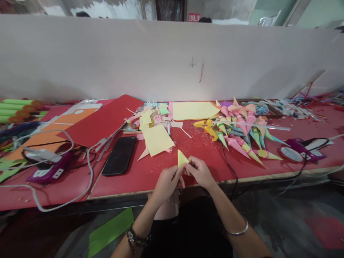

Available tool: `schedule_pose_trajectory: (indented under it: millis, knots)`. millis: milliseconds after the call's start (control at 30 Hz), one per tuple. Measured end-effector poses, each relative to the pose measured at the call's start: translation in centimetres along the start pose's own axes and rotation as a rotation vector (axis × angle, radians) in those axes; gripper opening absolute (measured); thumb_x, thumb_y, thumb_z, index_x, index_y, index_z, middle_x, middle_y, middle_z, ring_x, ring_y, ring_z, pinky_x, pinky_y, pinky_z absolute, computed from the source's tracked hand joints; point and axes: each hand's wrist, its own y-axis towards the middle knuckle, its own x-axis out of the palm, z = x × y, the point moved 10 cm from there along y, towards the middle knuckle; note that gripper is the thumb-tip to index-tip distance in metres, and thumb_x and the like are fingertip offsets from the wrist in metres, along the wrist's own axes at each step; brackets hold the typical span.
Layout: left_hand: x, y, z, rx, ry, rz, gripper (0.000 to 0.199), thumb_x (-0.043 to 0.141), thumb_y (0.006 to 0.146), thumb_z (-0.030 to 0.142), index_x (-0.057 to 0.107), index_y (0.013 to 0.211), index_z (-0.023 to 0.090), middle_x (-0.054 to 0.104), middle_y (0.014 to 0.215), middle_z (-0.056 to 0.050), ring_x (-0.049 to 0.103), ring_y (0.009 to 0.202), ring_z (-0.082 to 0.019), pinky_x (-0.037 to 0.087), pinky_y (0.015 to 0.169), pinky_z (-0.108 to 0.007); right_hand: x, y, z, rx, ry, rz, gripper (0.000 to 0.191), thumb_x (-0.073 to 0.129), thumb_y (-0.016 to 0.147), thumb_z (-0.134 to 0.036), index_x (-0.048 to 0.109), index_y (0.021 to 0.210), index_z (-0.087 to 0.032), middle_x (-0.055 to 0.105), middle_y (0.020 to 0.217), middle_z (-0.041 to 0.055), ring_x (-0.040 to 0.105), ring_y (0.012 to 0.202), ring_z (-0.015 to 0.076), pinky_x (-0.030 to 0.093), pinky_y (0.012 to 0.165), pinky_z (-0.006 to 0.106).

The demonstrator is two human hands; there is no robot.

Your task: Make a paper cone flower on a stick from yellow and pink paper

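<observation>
Both my hands meet at the table's front edge around a small folded piece of yellow paper (181, 158), which comes to a point at the top. My left hand (169, 178) pinches its lower left side, and my right hand (199, 171) pinches its right side. The lower part of the paper is hidden by my fingers. Just beyond lie loose yellow paper sheets (158, 139) on a heap of paper scraps. To the right is a yellow glue gun (207, 128), beside a pile of pastel paper cones (243, 123).
A black phone (119, 156) lies left of my hands. Purple power strips (51, 167) with cables sit at both sides. Red card (107, 120) leans at the left, and a yellow sheet stack (195, 110) lies at the back. A white partition (120, 57) stands behind the red table (199, 147).
</observation>
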Motion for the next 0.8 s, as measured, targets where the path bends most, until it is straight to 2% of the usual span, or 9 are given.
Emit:
schedule_pose_trajectory:
  millis: [100, 233, 367, 500, 667, 800]
  knots:
    - [-0.1, 0.1, -0.1, -0.009, -0.008, 0.005, 0.034, 0.036, 0.084, 0.033, 0.055, 0.062, 0.014, 0.055, 0.043, 0.002, 0.049, 0.042, -0.009, 0.036, 0.046, -0.017, 0.2, 0.0, 0.0, -0.002, -0.014, -0.03, 0.025, 0.046, 0.081, -0.032, 0.045, 0.06, -0.018, 0.046, 0.05, -0.0052, 0.042, 0.047, 0.0071, 0.033, 0.049, 0.02]
    - [-1.1, 0.3, -0.6, -0.015, -0.016, 0.083, 0.032, 0.043, 0.08, 0.033, 0.052, 0.056, 0.014, 0.053, 0.046, 0.002, 0.048, 0.044, -0.009, 0.035, 0.045, -0.017, 0.6, -0.1, 0.1, 0.006, -0.021, -0.076, 0.027, 0.041, 0.083, -0.034, 0.045, 0.062, -0.018, 0.046, 0.049, -0.0049, 0.043, 0.047, 0.0079, 0.034, 0.05, 0.02]
    - [-2.2, 0.2, -0.8, -0.016, 0.009, 0.168, 0.027, 0.049, 0.077, 0.036, 0.051, 0.06, 0.014, 0.053, 0.048, 0.003, 0.048, 0.045, -0.009, 0.035, 0.047, -0.018, 0.7, -0.1, 0.2, 0.006, -0.06, -0.083, 0.025, 0.043, 0.082, -0.032, 0.044, 0.062, -0.018, 0.046, 0.05, -0.0051, 0.042, 0.047, 0.0077, 0.033, 0.049, 0.02]
    - [-1.9, 0.1, 0.0, 0.022, -0.032, 0.085, 0.027, 0.045, 0.08, 0.034, 0.049, 0.061, 0.015, 0.054, 0.048, 0.003, 0.051, 0.046, -0.009, 0.038, 0.05, -0.018, 0.5, -0.1, 0.0, -0.024, -0.17, -0.057, 0.023, 0.046, 0.08, -0.029, 0.044, 0.059, -0.018, 0.045, 0.051, -0.0048, 0.042, 0.049, 0.0079, 0.032, 0.05, 0.02]
    - [-0.8, 0.0, 0.0, 0.005, -0.153, -0.055, 0.025, 0.042, 0.081, 0.036, 0.051, 0.072, 0.015, 0.053, 0.047, 0.005, 0.049, 0.039, -0.008, 0.038, 0.045, -0.018, 1.2, -0.1, -0.4, -0.049, -0.189, -0.118, 0.024, 0.045, 0.081, -0.03, 0.045, 0.06, -0.017, 0.047, 0.053, -0.0037, 0.044, 0.052, 0.0086, 0.034, 0.052, 0.02]
    - [-0.8, 0.1, -1.0, -0.093, -0.151, 0.011, 0.026, 0.042, 0.08, 0.038, 0.047, 0.066, 0.016, 0.043, 0.032, 0.009, 0.039, 0.027, -0.007, 0.03, 0.035, -0.016, 0.8, -0.1, 0.1, -0.009, -0.104, -0.067, 0.028, 0.041, 0.083, -0.036, 0.043, 0.062, -0.018, 0.044, 0.049, -0.0049, 0.042, 0.046, 0.0074, 0.032, 0.048, 0.02]
